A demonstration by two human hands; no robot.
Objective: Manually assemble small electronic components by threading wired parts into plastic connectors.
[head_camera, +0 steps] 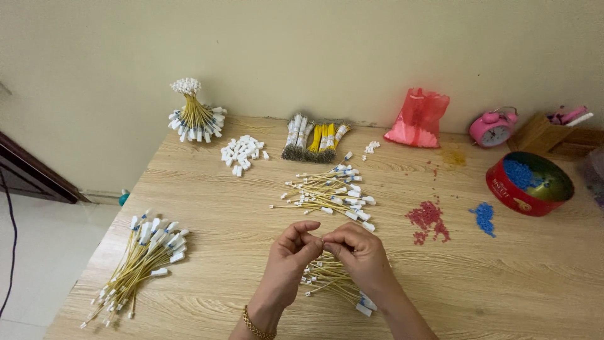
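Left hand [290, 252]: at 6 o'clock on the desk [516, 283], thumb and forefinger pinched together on something small at the fingertips; a gold bracelet [255, 327] sits on the wrist.
Right hand [358, 252]: fingertips meet the left hand's, pinched on the same small piece; what exactly it is, too small to tell, probably a yellow wire end.
Wires under the hands [327, 280]: a small loose bunch of yellow wires with white ends, lying just beneath the hands.
Middle pile [333, 192]: at 12 o'clock from the hands, loose yellow wires with white plugs, spread untidily.
Left pile [141, 261]: at 9 o'clock, a large fanned heap of wires with white plugs on both ends; these look finished.
Tied bundle [192, 113]: at 11 o'clock by the wall, standing upright.
Loose white plugs [242, 153]: a heap at 11 o'clock, apparently unused.
Bare wire bundles [314, 138]: at 12 o'clock, banded.
Progress: judging by the piles, a good share looks fitted, yet plugs and banded wires remain, so much is left.
Others: red tin [528, 184] with blue beads at 2 o'clock, red beads [428, 217], blue beads [484, 217], pink clock [494, 128].
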